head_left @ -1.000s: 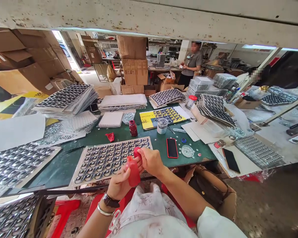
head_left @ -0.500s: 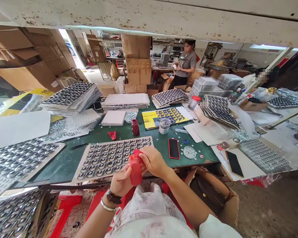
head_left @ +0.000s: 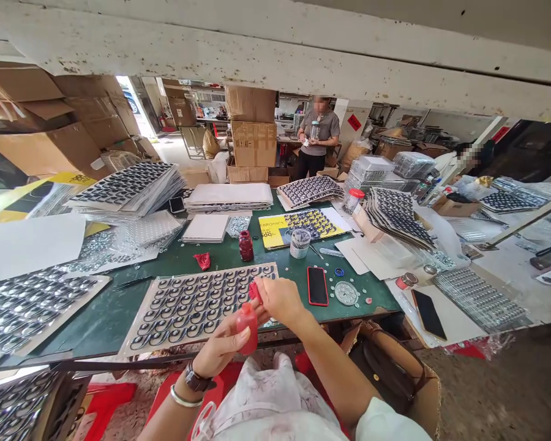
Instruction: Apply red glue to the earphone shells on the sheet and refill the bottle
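My left hand (head_left: 223,344) is closed round a red translucent bottle (head_left: 247,331), held upright over the table's front edge. The bottle's short neck is bare at the top. Just above and to the right, my right hand (head_left: 282,301) pinches a small red piece (head_left: 255,294), apart from the bottle; whether it is a cap or a wad of cloth I cannot tell. Beneath and beyond both hands lies a card (head_left: 197,306) with rows of dark, shiny, ring-like pieces. A crumpled red cloth (head_left: 202,261) and a dark red jar (head_left: 246,246) are past its far edge.
A white tub (head_left: 299,244), a red-cased phone (head_left: 318,286) and a round clear disc (head_left: 346,294) are to the right. Tweezers (head_left: 133,283) lie left. Stacked cards (head_left: 128,187) stand farther back. A bag in a carton (head_left: 390,367) sits below. Across the room stands a person (head_left: 319,131).
The red piece met the bottle's neck half a second ago; now my right hand holds it apart again. The person across the room has moved left. My view has shifted slightly.
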### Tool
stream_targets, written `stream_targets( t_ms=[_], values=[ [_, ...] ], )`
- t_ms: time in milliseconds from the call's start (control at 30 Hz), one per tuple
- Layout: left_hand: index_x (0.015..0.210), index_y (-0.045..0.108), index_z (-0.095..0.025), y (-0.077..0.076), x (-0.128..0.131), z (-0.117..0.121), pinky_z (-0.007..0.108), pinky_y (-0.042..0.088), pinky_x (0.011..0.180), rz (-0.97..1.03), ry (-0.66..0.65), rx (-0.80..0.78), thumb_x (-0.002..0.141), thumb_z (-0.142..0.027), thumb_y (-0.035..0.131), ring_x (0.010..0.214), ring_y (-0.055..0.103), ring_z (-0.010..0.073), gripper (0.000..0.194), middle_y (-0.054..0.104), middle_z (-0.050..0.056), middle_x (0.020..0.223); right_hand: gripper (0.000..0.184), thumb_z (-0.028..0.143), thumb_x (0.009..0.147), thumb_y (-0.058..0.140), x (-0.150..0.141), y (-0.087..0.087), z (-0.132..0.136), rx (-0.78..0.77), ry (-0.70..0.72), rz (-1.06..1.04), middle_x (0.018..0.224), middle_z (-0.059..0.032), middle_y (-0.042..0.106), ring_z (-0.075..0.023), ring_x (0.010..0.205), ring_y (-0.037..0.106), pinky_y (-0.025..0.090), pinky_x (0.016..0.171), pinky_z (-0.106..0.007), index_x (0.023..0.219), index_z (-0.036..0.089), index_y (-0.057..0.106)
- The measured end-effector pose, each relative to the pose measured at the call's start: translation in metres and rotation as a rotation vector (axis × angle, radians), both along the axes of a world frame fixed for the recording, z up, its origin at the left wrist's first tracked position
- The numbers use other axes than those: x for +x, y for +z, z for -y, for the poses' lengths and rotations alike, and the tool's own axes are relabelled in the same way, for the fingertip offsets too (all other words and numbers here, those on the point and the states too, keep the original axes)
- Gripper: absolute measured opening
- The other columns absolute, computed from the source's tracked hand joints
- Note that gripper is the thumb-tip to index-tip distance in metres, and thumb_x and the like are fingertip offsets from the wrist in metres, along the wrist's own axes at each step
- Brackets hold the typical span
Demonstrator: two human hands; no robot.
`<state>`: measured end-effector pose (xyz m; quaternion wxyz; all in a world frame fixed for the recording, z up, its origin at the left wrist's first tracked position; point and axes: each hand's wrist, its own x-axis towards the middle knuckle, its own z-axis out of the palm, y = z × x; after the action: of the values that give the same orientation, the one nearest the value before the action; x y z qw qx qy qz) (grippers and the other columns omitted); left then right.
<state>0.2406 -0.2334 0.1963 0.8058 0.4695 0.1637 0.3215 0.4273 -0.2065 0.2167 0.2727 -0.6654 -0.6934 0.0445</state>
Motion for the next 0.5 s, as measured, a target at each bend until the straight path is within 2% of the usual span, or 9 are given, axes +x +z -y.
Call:
stream_targets(
  t_ms=[67,133,233,300,400,500],
  values=[
    [0.146,0.046,-0.025,0.006,-0.003,0.002,0.059,0.017,0.120,0.021,-0.073,0.068,0.083,-0.039,0.070,0.143,0.035,0.0405,0.068,0.044,0.014,0.152,0.040,0.038,0.101,0.044,0.017,-0.005,-0.008,-0.007,-0.080,0.024,0.059,-0.0103,0.069,-0.0217,0.054,0.066,0.034,0.053,-0.027,0.078,0.017,0.070],
    [0.151,0.037,-0.024,0.011,-0.006,0.003,0.060,0.019,0.119,0.038,-0.083,0.070,0.085,-0.043,0.067,0.142,0.035,0.0410,0.074,0.041,0.016,0.153,0.047,0.038,0.104,0.037,0.030,-0.011,-0.010,0.005,-0.157,0.030,0.060,-0.0138,0.069,-0.0237,0.055,0.067,0.037,0.054,-0.028,0.082,0.014,0.071],
    [0.150,0.037,-0.025,0.014,-0.007,0.003,0.060,0.030,0.113,0.015,-0.012,-0.048,0.090,-0.042,0.060,0.136,0.045,0.0400,0.066,0.045,0.017,0.150,0.053,0.040,0.106,0.026,0.034,-0.020,-0.001,0.043,-0.186,0.006,0.077,-0.0159,0.074,-0.0234,0.065,0.071,0.041,0.059,-0.028,0.106,0.013,0.071],
    [0.148,0.041,-0.025,0.012,-0.007,0.001,0.057,0.039,0.107,-0.013,0.043,-0.101,0.091,-0.040,0.060,0.127,0.055,0.0382,0.063,0.052,0.018,0.144,0.051,0.043,0.106,0.028,0.030,-0.026,0.007,0.111,-0.147,-0.055,0.092,-0.0166,0.075,-0.0227,0.076,0.073,0.044,0.065,-0.027,0.119,0.013,0.067],
    [0.142,0.049,-0.019,0.001,-0.009,-0.005,0.046,0.047,0.097,-0.141,0.207,-0.042,0.085,-0.037,0.068,0.104,0.066,0.0308,0.063,0.067,0.017,0.122,0.047,0.045,0.104,0.034,0.032,-0.045,0.012,0.102,-0.094,-0.214,0.101,-0.0145,0.075,-0.0219,0.086,0.072,0.047,0.074,-0.026,0.122,0.015,0.065],
    [0.133,0.058,-0.017,-0.020,-0.020,-0.011,0.031,0.049,0.085,-0.318,0.428,-0.002,0.079,-0.034,0.076,0.086,0.065,0.0196,0.059,0.071,0.008,0.094,0.042,0.040,0.104,0.032,0.045,-0.081,0.011,-0.088,-0.088,-0.288,0.091,-0.0076,0.075,-0.0183,0.080,0.072,0.050,0.074,-0.026,0.122,0.018,0.063]
  ],
)
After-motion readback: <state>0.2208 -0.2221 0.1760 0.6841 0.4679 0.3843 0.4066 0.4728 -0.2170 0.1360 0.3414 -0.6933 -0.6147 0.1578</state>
